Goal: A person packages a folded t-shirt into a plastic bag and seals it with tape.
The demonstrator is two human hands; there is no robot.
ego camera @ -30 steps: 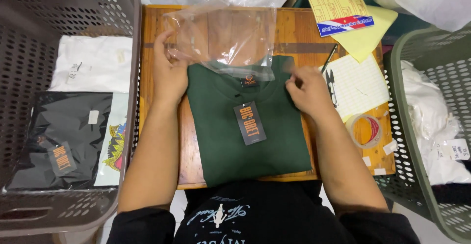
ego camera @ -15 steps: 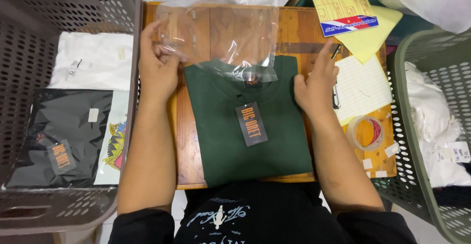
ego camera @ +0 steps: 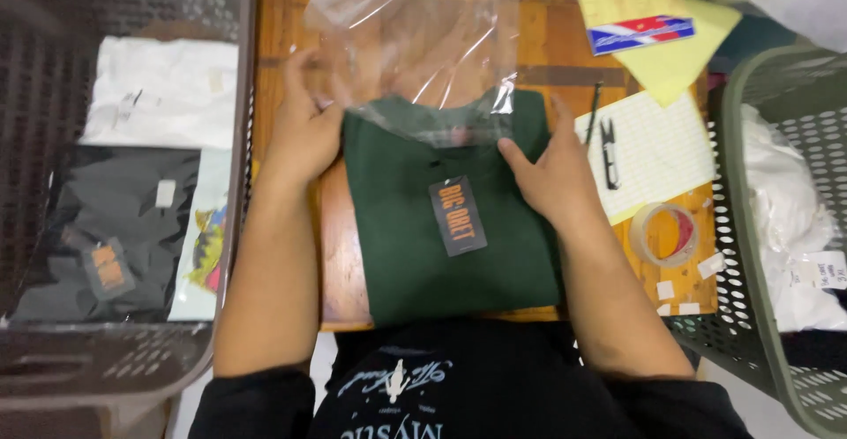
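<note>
A folded dark green shirt (ego camera: pixel 432 245) with a black and orange hang tag (ego camera: pixel 458 216) lies on a small wooden table (ego camera: pixel 335 254). A clear plastic bag (ego camera: pixel 415 60) covers the shirt's top edge, its mouth pulled over the collar. My left hand (ego camera: pixel 304 126) grips the bag's left edge at the shirt's upper left corner. My right hand (ego camera: pixel 547 170) lies flat on the shirt's upper right part, thumb near the bag's edge.
A brown basket (ego camera: pixel 115 360) at left holds bagged white and black shirts. A green basket (ego camera: pixel 759 315) at right holds white garments. A tape roll (ego camera: pixel 663 234), thread snips (ego camera: pixel 609 152), lined paper (ego camera: pixel 662 148) and yellow sheets (ego camera: pixel 679 60) sit on the table's right.
The bag's mouth has come down over the shirt's top edge. My left hand has shifted along the bag's left edge, and my right hand has slid inward on the shirt.
</note>
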